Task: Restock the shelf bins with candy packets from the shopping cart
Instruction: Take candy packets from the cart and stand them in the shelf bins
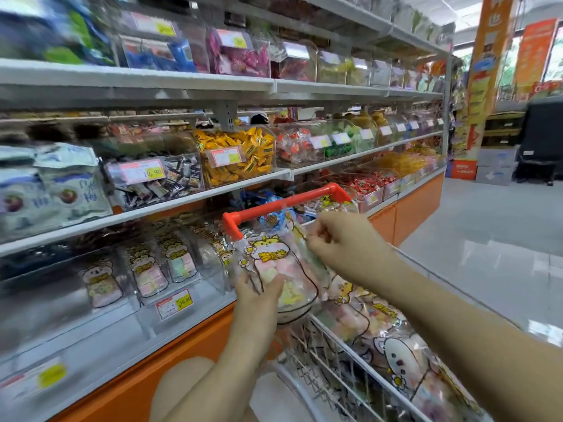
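Above the cart (283, 204), the left hand (259, 296) and right hand (338, 242) grip one candy packet (283, 263), fingers partly hidden.

- I am holding one candy packet (283, 269) in two hands: left hand (259, 296), right hand (341, 245).
- I am standing at one shopping cart (329, 360) with one red handle (286, 205).
- I am counting four bear packets (149, 269) standing in the shelf bins (214, 269).
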`<state>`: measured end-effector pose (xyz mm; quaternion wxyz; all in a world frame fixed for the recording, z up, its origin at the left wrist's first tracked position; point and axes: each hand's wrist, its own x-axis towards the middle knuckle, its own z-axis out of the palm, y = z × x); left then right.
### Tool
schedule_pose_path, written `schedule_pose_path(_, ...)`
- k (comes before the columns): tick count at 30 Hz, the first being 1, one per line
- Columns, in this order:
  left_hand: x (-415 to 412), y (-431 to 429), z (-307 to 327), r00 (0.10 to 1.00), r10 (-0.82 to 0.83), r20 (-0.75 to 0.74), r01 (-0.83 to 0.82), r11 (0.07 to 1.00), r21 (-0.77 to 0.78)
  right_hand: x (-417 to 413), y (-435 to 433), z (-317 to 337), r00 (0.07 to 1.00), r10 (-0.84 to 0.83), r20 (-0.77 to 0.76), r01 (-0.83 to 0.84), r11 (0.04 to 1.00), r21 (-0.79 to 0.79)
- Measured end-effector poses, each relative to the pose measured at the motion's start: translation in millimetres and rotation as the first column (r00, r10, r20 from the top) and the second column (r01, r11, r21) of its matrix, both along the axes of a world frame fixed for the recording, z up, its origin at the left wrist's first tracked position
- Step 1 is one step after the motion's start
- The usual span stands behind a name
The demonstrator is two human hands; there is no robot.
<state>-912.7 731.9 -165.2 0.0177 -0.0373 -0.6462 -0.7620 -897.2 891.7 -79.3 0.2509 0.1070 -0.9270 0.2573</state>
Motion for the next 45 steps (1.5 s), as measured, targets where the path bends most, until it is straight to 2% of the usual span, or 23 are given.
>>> schedule_pose_path(2, 3.2, -13.3, 1.2, 0.998, 0.03, -0.064, -0.03, 1.0, -0.002, -5.7, -27.2, -6.4, 0.992, 0.105, 0.073, -0.091, 0.981, -0.174)
schedule_pose_path(4, 2.6, -33.0, -4.1, 0.996, 0.068, -0.063, -0.071, 0.997, -0.034, -11.1, -55.4, -15.0, 0.97, 0.208, 0.126, -0.165, 0.944, -0.285)
schedule_pose_path(10, 5.9, -92.2, -8.2, 0.976, 0.217, 0.007, -0.217, 0.976, 0.004, -27.9, -129.3, -35.6, 0.894, 0.419, 0.161, -0.351, 0.876, -0.33)
schedule_pose_path(14, 4.1, -134.3, -15.6, 0.947, 0.321, 0.017, -0.318, 0.943, -0.096, -52.3, -165.9, -55.8, 0.876, 0.408, 0.256, -0.318, 0.889, -0.329)
schedule_pose_path(16, 0.6, -153.3, -23.5, 0.93, 0.362, 0.063, -0.355, 0.93, -0.097, -65.5, -184.3, -62.9, 0.87, 0.363, 0.335, -0.266, 0.916, -0.3)
schedule_pose_path(18, -6.5, -171.3, -29.5, 0.925, 0.363, 0.111, -0.354, 0.93, -0.096, -74.3, -202.5, -65.4, 0.79, 0.403, 0.462, -0.23, 0.893, -0.386)
schedule_pose_path(20, -12.2, -187.8, -26.0, 0.926, 0.364, 0.098, -0.349, 0.927, -0.14, -82.9, -219.5, -70.9, 0.668, 0.507, 0.544, -0.168, 0.815, -0.554)
schedule_pose_path(21, -17.7, -196.1, -24.3, 0.929, 0.361, 0.086, -0.341, 0.921, -0.188, -89.2, -225.9, -75.9, 0.643, 0.537, 0.545, -0.134, 0.78, -0.611)
schedule_pose_path(23, -34.2, -211.9, -20.4, 0.939, 0.338, 0.058, -0.305, 0.901, -0.308, -106.1, -234.4, -87.0, 0.652, 0.563, 0.508, -0.09, 0.723, -0.685)
schedule_pose_path(26, -71.3, -229.2, -11.3, 0.969, 0.247, -0.006, -0.225, 0.873, -0.432, -137.2, -242.0, -96.0, 0.7, 0.575, 0.423, -0.063, 0.64, -0.766)
schedule_pose_path(29, -122.1, -234.9, -10.7, 0.973, 0.228, -0.031, -0.21, 0.824, -0.526, -171.0, -245.9, -99.8, 0.774, 0.548, 0.316, -0.078, 0.579, -0.812)
schedule_pose_path(31, -157.5, -233.6, -17.2, 0.971, 0.239, -0.01, -0.209, 0.826, -0.523, -199.9, -249.1, -108.6, 0.817, 0.512, 0.266, -0.101, 0.581, -0.808)
schedule_pose_path(35, -218.4, -219.7, -44.8, 0.941, 0.296, 0.163, -0.217, 0.899, -0.379, -250.5, -260.1, -129.9, 0.874, 0.378, 0.306, -0.025, 0.663, -0.748)
schedule_pose_path(40, -271.2, -209.5, -80.0, 0.905, 0.346, 0.247, -0.26, 0.911, -0.32, -297.7, -264.5, -152.4, 0.86, 0.31, 0.406, 0.029, 0.764, -0.645)
schedule_pose_path(45, -304.7, -213.4, -105.1, 0.87, 0.401, 0.287, -0.287, 0.885, -0.366, -321.6, -267.6, -170.1, 0.791, 0.33, 0.515, 0.081, 0.778, -0.623)
